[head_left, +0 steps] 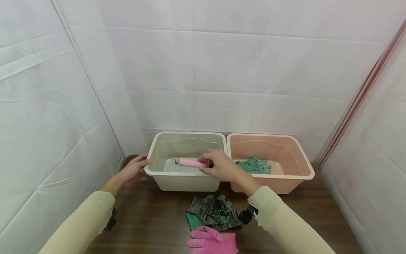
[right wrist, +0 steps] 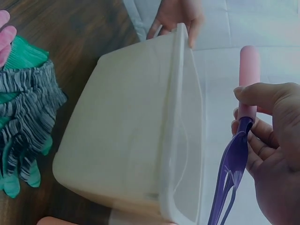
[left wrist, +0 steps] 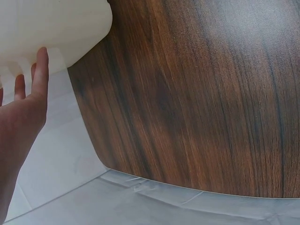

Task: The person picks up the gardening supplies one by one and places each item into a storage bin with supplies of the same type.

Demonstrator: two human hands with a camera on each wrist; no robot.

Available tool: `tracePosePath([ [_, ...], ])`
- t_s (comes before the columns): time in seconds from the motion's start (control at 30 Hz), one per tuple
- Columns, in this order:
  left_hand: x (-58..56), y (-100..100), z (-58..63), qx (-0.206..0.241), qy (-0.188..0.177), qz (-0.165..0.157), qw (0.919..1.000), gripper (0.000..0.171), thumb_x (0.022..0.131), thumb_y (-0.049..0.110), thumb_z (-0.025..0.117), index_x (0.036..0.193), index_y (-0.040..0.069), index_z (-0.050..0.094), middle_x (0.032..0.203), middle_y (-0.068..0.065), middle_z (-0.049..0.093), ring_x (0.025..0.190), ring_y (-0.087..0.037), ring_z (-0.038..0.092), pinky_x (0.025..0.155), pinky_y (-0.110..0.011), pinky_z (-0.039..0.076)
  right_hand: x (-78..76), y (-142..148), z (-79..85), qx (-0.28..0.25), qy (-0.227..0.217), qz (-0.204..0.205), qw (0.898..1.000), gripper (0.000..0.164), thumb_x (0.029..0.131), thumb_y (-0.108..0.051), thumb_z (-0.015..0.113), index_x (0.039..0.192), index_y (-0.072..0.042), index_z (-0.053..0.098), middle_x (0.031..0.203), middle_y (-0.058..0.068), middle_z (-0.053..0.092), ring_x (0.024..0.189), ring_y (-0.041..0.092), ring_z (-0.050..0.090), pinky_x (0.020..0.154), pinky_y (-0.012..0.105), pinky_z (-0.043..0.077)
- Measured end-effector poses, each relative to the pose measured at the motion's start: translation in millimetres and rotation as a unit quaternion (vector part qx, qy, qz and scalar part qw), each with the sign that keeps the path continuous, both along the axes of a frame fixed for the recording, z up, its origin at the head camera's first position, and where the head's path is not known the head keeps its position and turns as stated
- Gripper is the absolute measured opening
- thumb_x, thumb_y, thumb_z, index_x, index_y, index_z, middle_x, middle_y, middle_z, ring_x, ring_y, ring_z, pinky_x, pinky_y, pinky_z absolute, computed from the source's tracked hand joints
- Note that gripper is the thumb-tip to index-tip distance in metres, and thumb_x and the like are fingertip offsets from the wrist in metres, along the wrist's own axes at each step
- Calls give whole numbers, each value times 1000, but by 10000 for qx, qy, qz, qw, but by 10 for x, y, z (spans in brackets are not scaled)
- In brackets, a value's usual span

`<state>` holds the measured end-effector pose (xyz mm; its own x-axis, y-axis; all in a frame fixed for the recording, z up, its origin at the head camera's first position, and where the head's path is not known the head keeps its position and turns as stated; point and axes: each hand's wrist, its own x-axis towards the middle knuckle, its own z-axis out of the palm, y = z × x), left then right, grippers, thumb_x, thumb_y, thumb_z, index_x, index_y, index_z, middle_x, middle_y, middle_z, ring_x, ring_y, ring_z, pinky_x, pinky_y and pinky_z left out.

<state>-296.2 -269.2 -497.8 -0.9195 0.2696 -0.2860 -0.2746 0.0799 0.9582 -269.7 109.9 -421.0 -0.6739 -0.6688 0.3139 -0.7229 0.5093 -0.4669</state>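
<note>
A right hand pinches a purple-and-pink tool between thumb and fingers over the opening of a pale bin. Probably light, stiff and slightly slick, the tool seems best held by its smooth, rounded pink handle; its slender, slotted purple head may flex. The left hand, fingers extended, touches the end of the thin-walled, apparently plastic bin. Alongside, a peach bin contains a green glove. Nearer, grey-striped knit gloves and a pink glove lie on a wood-grain table.
</note>
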Motion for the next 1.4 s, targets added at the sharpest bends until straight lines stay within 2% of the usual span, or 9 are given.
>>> tracePosePath([
  [0.17,-15,-3,-2,13,23,-10,10000,62,116,29,45,166,4,20,165,-31,29,144,-43,46,112,-65,44,-100,-41,42,-16,-42,-121,9999,18,94,-11,81,112,-8,79,93,0,66,79,14,57,69,25,50],
  [0.47,-12,-2,-6,-3,-22,10,10000,61,116,29,43,167,3,19,166,-31,27,150,-48,36,113,-64,44,-275,-164,20,89,-58,-299,9995,17,94,-12,81,111,-9,80,90,-2,65,78,14,57,68,25,49],
  [0.67,-14,-3,30,15,-116,34,9999,61,116,28,43,166,3,19,167,-30,24,151,-51,33,115,-66,40,-365,-245,11,124,-130,-514,9985,19,95,-17,82,112,-10,80,92,-2,66,79,13,58,70,25,50],
  [0.83,-29,8,35,-25,-133,66,9999,60,116,26,44,165,2,20,167,-31,24,150,-52,33,114,-68,40,-412,-291,1,187,-117,-628,9978,16,95,-18,81,110,-12,80,91,-3,66,78,13,58,69,26,49],
  [1.0,-37,6,30,-61,-55,37,10000,60,116,26,44,165,1,20,165,-33,27,149,-52,36,112,-67,43,-439,-331,-3,36,-256,-706,9972,16,95,-17,82,110,-12,81,91,-3,66,78,12,58,70,26,50],
  [1.23,-28,4,26,-30,33,3,10000,60,116,28,45,165,1,22,163,-33,29,144,-46,46,111,-66,45,-464,-397,-32,-171,-389,-705,9966,19,95,-12,81,114,-8,80,95,2,68,81,14,60,71,26,53],
  [1.4,-19,6,24,-37,-4,15,10000,59,116,27,44,165,2,22,164,-33,29,146,-48,43,112,-66,44,-487,-439,-92,-206,-390,-680,9967,20,95,-11,81,115,-8,80,98,2,68,83,15,60,72,26,53],
])
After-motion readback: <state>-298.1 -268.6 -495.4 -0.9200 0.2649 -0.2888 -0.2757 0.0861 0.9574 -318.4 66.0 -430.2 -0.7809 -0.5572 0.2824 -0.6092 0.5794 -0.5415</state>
